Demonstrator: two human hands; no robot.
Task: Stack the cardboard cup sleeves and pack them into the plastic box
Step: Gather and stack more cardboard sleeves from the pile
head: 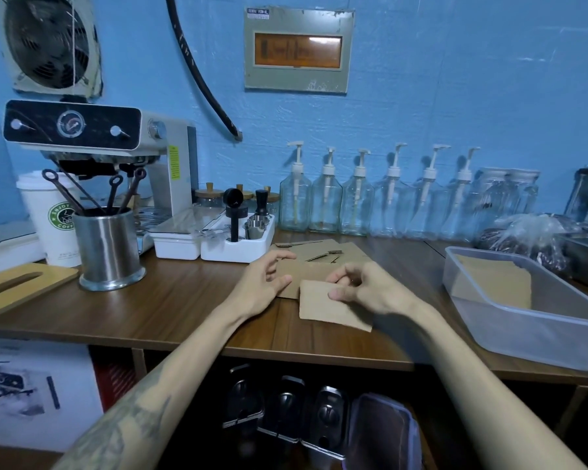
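The wooden counter (pixel 184 310) is the landmark here. At its right end sits the plastic box (pixel 537 337), a translucent tub with its lid off; inside it a stack of flattened sleeves (pixel 489 279) already lies against the far wall, with free floor toward the near side. At the counter's back left stands a steel cup (pixel 107 245) holding long black-handled tools, and just right of that a white tray (pixel 231 245) carrying a black tamper and small metal cups.

In the middle of the counter, well left of the box, loose cardboard cup sleeves (pixel 319 256) lie spread flat and partly overlapping. The right hand (pixel 367 290) pinches one sleeve (pixel 330 308) between thumb and curled fingers at its upper right edge. The left hand (pixel 269 279) is relaxed, fingers loosely bent over the pile, holding nothing; whether the fingertips touch the cardboard I cannot tell.

The sleeves look light, thin and fairly stiff when flat, though easily creased. Their matte surface should not slip. A pinch at an edge, or both hands squaring the stack from its short ends, seems best.
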